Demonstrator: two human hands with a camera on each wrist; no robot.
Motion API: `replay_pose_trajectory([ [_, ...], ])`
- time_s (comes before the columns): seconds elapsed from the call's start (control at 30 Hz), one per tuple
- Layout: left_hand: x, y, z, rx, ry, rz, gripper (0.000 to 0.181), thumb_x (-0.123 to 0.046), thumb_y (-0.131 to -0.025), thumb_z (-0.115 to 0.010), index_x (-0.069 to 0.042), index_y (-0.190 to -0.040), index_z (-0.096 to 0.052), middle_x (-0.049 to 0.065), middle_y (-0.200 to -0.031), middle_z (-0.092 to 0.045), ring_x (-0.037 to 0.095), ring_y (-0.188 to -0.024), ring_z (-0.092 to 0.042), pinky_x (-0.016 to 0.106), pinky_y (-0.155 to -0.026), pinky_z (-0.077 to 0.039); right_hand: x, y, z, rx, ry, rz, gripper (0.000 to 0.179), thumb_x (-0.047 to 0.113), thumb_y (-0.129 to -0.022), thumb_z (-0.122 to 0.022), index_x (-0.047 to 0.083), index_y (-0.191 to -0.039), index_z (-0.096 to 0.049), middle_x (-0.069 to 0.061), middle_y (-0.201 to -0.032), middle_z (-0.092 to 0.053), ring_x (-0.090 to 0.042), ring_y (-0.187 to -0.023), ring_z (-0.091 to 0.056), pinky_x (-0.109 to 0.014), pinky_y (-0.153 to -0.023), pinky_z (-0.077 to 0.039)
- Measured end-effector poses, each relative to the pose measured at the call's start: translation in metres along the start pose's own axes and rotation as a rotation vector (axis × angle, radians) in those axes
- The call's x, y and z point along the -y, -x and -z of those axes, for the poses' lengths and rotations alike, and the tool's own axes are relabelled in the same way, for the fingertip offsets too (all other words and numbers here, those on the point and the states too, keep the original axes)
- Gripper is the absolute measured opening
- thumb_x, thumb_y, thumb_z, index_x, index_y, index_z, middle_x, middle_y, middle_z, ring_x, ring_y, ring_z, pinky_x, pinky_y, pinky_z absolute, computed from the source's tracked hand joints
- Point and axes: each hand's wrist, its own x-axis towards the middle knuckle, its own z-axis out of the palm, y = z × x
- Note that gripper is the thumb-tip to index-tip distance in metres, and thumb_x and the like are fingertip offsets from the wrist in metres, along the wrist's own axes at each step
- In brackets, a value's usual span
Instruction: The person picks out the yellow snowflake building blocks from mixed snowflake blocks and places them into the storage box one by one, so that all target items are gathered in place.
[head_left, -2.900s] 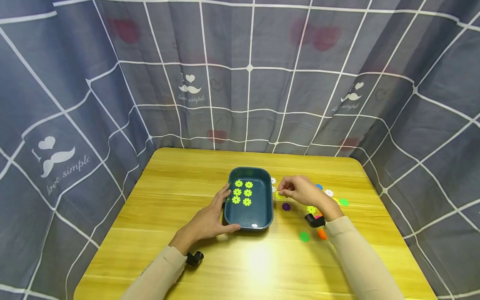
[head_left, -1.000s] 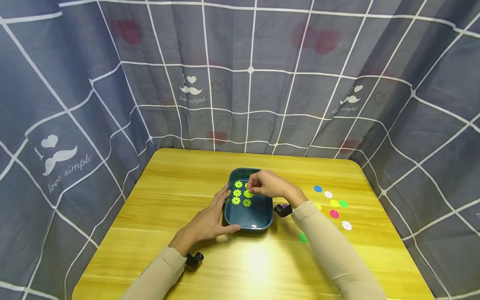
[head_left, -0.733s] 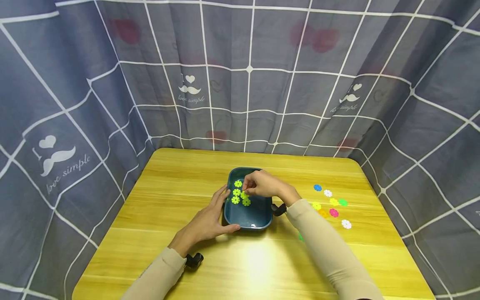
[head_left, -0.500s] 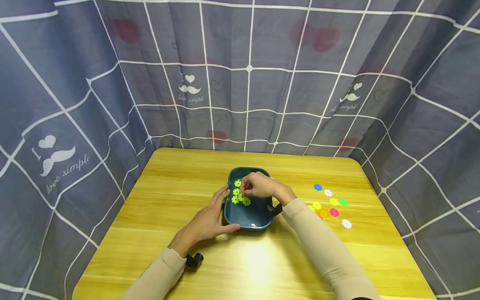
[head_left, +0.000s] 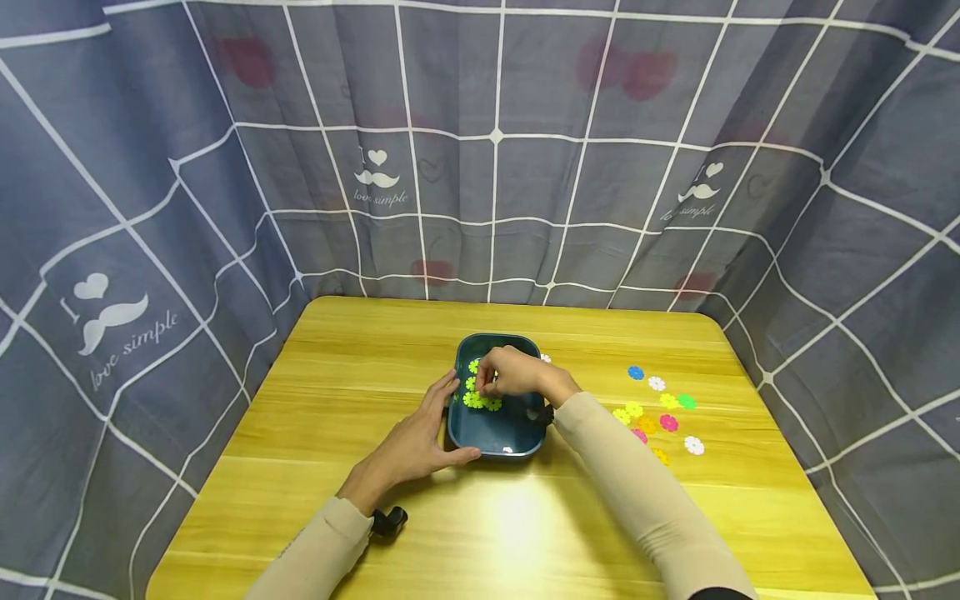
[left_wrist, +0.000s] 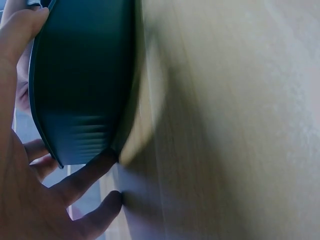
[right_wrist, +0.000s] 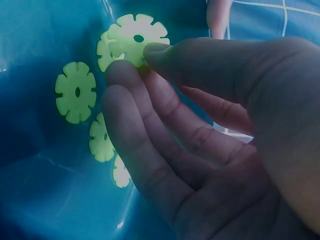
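Observation:
A dark teal plastic bin stands on the table, with several yellow-green notched flower-shaped discs lying in its left part. My left hand spans the bin's near left corner, fingers spread along the left side and thumb at the near rim. The left wrist view shows its fairly straight fingers against the bin's outer wall. Over the bin's inside, my right hand pinches one yellow-green flower disc between thumb and fingertips. That disc overlaps another one below it in the right wrist view. From the head, the right hand covers some discs.
Loose flower discs in several colours lie right of the bin, among them a blue disc, a green disc and a white disc. A white disc sits close by the bin's right rim. A grid-patterned curtain surrounds the wooden table.
My right hand has come from the table right of the bin into it with a yellow-green disc, then shifted farther left over the discs inside. My left hand has stayed at the bin.

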Motion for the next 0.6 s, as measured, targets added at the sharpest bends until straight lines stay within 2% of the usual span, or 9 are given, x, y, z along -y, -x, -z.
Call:
replay_pose_trajectory([
  [0.07, 0.001, 0.0, 0.0, 0.002, 0.005, 0.0, 0.131, -0.077, -0.094, -0.087, -0.015, -0.188, -0.021, -0.005, -0.198, -0.01, 0.023, -0.109, -0.078, 0.047, -0.09, -0.067, 0.003, -0.002, -0.002, 0.017, -0.014, -0.009, 0.011, 0.01, -0.109, -0.08, 0.015, -0.102, -0.086, 0.005, -0.093, -0.084, -0.006, -0.081, -0.076, -0.027, -0.081, -0.064],
  [0.1, 0.001, 0.0, 0.0, 0.005, 0.006, 0.001, 0.131, -0.077, -0.094, -0.087, -0.015, -0.188, -0.021, -0.005, -0.198, -0.01, 0.023, -0.107, -0.078, 0.046, -0.089, -0.067, 0.012, 0.002, 0.001, 0.03, -0.03, -0.032, 0.012, 0.006, -0.108, -0.08, 0.015, -0.102, -0.086, 0.004, -0.092, -0.085, -0.007, -0.08, -0.077, -0.027, -0.08, -0.065],
  [0.33, -0.001, 0.0, 0.0, 0.005, 0.015, -0.007, 0.129, -0.076, -0.095, -0.087, -0.014, -0.187, -0.022, -0.001, -0.198, -0.011, 0.027, -0.114, -0.079, 0.048, -0.092, -0.068, 0.016, -0.004, -0.007, 0.065, -0.087, -0.062, 0.013, 0.005, -0.107, -0.082, 0.013, -0.098, -0.085, 0.001, -0.088, -0.086, -0.016, -0.079, -0.083, -0.027, -0.074, -0.068],
  [0.6, -0.001, 0.001, 0.001, 0.017, 0.013, 0.004, 0.13, -0.076, -0.095, -0.086, -0.014, -0.188, -0.02, -0.005, -0.199, -0.008, 0.016, -0.091, -0.071, 0.034, -0.077, -0.059, 0.019, -0.01, -0.015, 0.074, -0.043, -0.035, 0.018, -0.002, -0.104, -0.08, 0.011, -0.094, -0.086, -0.001, -0.086, -0.087, -0.009, -0.072, -0.079, -0.025, -0.069, -0.066],
])
